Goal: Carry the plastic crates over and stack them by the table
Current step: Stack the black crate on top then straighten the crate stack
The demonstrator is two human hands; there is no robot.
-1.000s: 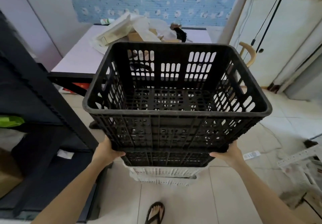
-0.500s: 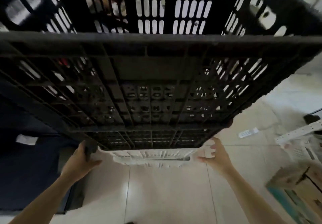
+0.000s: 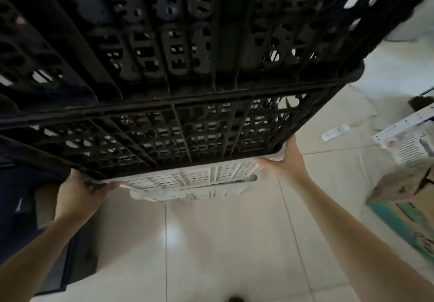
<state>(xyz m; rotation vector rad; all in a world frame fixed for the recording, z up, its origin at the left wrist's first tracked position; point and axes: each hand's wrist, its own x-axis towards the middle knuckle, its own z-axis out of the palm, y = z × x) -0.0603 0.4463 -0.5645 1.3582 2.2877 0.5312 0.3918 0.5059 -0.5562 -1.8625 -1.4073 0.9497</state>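
looks like a lived-in home or storeroom: glossy pale floor tiles (image 3: 218, 243), a cardboard box (image 3: 399, 184) against the right side, a white remote control (image 3: 335, 132) lying loose on the floor, stacked plastic crates (image 3: 187, 90) filling the view.

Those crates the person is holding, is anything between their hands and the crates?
Nothing visible. The left hand and the right hand both grip the white crate directly at its ends, under the black crate. Where the stack has to go cannot be seen.
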